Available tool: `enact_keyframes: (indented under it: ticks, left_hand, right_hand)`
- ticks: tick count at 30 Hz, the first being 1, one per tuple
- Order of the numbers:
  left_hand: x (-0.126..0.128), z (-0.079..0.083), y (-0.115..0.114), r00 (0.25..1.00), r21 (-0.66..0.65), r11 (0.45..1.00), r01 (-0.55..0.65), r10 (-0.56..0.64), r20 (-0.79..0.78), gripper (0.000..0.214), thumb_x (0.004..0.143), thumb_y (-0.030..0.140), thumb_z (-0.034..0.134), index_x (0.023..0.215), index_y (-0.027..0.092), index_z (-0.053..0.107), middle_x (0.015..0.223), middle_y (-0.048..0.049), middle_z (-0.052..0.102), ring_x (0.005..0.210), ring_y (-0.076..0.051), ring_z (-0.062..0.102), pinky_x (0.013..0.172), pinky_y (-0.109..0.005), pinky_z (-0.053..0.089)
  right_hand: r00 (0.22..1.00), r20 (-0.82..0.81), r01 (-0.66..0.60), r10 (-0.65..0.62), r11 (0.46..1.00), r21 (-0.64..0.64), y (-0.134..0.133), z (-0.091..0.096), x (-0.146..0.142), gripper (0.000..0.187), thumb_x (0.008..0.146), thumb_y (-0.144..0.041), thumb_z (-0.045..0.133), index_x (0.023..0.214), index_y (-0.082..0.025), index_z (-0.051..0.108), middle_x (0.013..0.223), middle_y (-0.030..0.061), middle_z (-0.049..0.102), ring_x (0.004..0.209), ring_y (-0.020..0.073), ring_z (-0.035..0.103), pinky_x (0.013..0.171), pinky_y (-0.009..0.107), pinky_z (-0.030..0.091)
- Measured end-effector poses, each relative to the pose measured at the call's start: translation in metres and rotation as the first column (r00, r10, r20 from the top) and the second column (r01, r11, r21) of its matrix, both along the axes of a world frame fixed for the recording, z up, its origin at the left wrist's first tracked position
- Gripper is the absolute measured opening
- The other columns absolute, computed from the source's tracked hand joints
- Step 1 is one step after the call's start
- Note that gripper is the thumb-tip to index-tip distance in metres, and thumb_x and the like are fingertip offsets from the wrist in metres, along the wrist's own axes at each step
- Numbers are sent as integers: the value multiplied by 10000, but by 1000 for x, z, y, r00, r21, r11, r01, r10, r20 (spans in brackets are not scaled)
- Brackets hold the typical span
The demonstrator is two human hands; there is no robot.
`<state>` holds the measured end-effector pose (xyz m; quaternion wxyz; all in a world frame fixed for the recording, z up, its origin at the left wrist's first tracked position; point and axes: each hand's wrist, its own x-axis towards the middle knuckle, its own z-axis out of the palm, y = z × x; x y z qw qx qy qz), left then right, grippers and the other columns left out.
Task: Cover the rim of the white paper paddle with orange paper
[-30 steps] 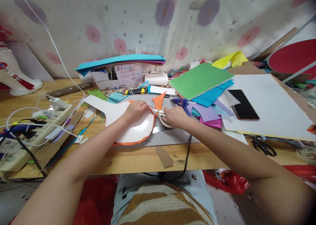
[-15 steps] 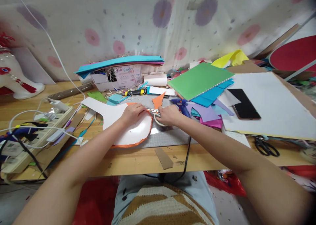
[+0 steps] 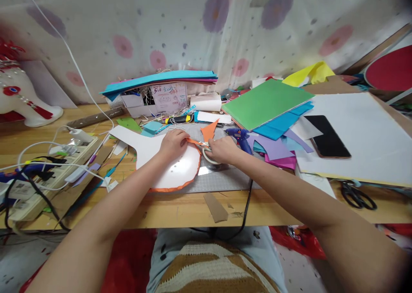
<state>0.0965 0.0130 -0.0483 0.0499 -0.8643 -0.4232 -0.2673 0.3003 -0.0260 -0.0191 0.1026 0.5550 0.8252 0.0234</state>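
My left hand (image 3: 174,143) presses down with curled fingers on a white cut-out shape (image 3: 167,164) edged in orange paper, which lies on a grey cutting mat (image 3: 222,179). My right hand (image 3: 222,149) is closed round the white handles of a pair of scissors (image 3: 206,149). The blades point left into the orange paper at the shape's upper edge, close to my left fingertips. A loose orange pointed flap (image 3: 208,131) sticks up just behind the blades.
A blue glue gun (image 3: 240,135) lies right of my hand, its black cord over the table edge. Green, blue and purple paper stacks (image 3: 267,104), a phone (image 3: 326,136), a white board, black scissors (image 3: 357,195), a power strip (image 3: 48,173) with cables.
The scissors and my right hand have crept a little to the left along the orange edge toward my left hand. The camera view shifted slightly.
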Motion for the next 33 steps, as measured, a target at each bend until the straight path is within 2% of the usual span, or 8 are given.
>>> enact_keyframes:
  ticks: [4, 9, 14, 20, 29, 33]
  left_hand:
    - [0, -1, 2, 1000, 9, 1000, -14, 15, -24, 170, 814, 226, 525, 773, 196, 688, 756, -42, 657, 742, -183, 572, 706, -325, 416]
    - [-2, -2, 1, 999, 62, 998, -22, 24, -22, 187, 828, 237, 523, 770, 196, 696, 733, -38, 654, 721, -177, 566, 686, -323, 410]
    - [-6, 3, -2, 998, 94, 993, 66, -64, -20, 182, 826, 213, 523, 767, 203, 695, 750, -37, 663, 757, -175, 550, 693, -311, 426]
    - [-9, 8, -17, 986, 91, 983, 162, -159, -43, 227, 848, 223, 482, 736, 209, 679, 732, -40, 662, 722, -155, 550, 642, -294, 431]
    - [-6, 4, -19, 988, 106, 983, 152, -147, -56, 233, 866, 249, 472, 757, 207, 674, 758, -40, 670, 729, -153, 564, 659, -303, 434]
    - [-6, 2, -17, 991, 113, 985, 126, -120, -63, 247, 868, 252, 468, 752, 203, 680, 744, -45, 662, 729, -158, 559, 660, -307, 436]
  right_hand:
    - [1000, 15, -16, 16, 1000, -12, 1, 0, 0, 504, 875, -465, 290, 1093, -85, 539, 964, 213, 658, 914, 302, 617, 708, 361, 413]
    - [999, 8, -41, 41, 999, 0, 3, -1, 3, 481, 876, -457, 303, 1073, -92, 547, 923, 203, 667, 898, 311, 622, 689, 362, 416]
    - [1000, -6, -17, 17, 1000, 4, -4, 1, 6, 536, 869, -509, 260, 1057, -101, 553, 872, 189, 671, 833, 320, 633, 657, 372, 417]
    - [999, -35, -23, 22, 1000, -21, -18, 0, 10, 577, 849, -524, 274, 1119, -72, 511, 864, 194, 669, 822, 320, 625, 667, 376, 404]
    - [997, -76, 21, -23, 1000, -23, -19, 2, -9, 486, 852, -452, 299, 1060, -87, 543, 870, 192, 673, 817, 285, 633, 669, 349, 413]
    - [997, -72, -7, 6, 1000, -22, -14, -2, -11, 468, 869, -429, 289, 1081, -95, 539, 915, 191, 672, 847, 286, 633, 693, 355, 418]
